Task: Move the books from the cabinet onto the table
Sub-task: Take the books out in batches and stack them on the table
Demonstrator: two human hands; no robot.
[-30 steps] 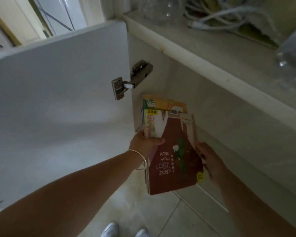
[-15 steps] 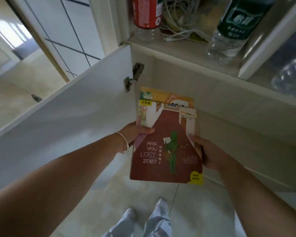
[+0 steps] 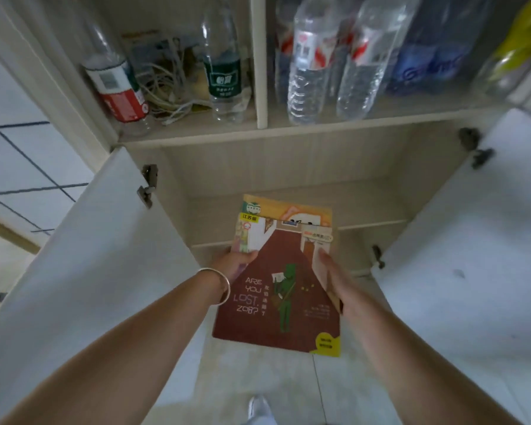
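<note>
Books: a small stack of books (image 3: 276,289) is being held flat in the air, in front of the open cabinet (image 3: 288,167) and above the tiled floor (image 3: 258,372). The top book is a thin, smooth rectangle with a dark red cover, a green figure and the words "ARE YOU LOST, ZOE?". More bright covers are peeking out at its far edge.
Left hand: the left hand (image 3: 232,265) is being wrapped around the left edge of the stack, thumb on top. A shiny round bracelet (image 3: 219,285) is being worn on that wrist.
Right hand: the right hand (image 3: 347,286) is being pressed along the right edge, fingers (image 3: 327,262) closed on the stack.
Cabinet: pale wood inside, with two smooth white doors (image 3: 98,265) being left swung open. No more books are being shown on the lower shelf.
Upper shelf: clear plastic bottles (image 3: 307,65) are being kept upright there, one with a red label (image 3: 120,96), one with a green label (image 3: 223,78), beside a tangle of white cables (image 3: 166,96).
</note>
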